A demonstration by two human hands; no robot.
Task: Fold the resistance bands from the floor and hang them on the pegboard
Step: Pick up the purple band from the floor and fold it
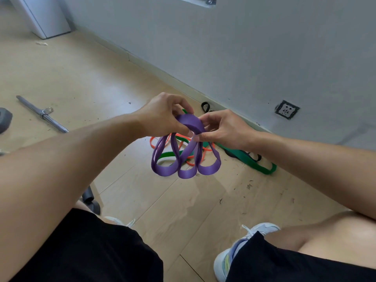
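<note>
A purple resistance band (188, 157) hangs in several folded loops above the floor. My left hand (162, 117) grips its gathered top from the left. My right hand (223, 127) pinches the same bunched top from the right. Below them on the wooden floor lie an orange band (184, 139), a green band (250, 159) and a black band (206, 106) near the wall. At the top edge of the view, part of a white board (195, 0) shows on the wall.
A metal bar (42, 113) lies on the floor at the left, with a dark weight (5, 122) beside it. A white cabinet (44, 15) stands at the back left. A wall socket (286, 109) sits low on the grey wall. My knees and shoes fill the bottom.
</note>
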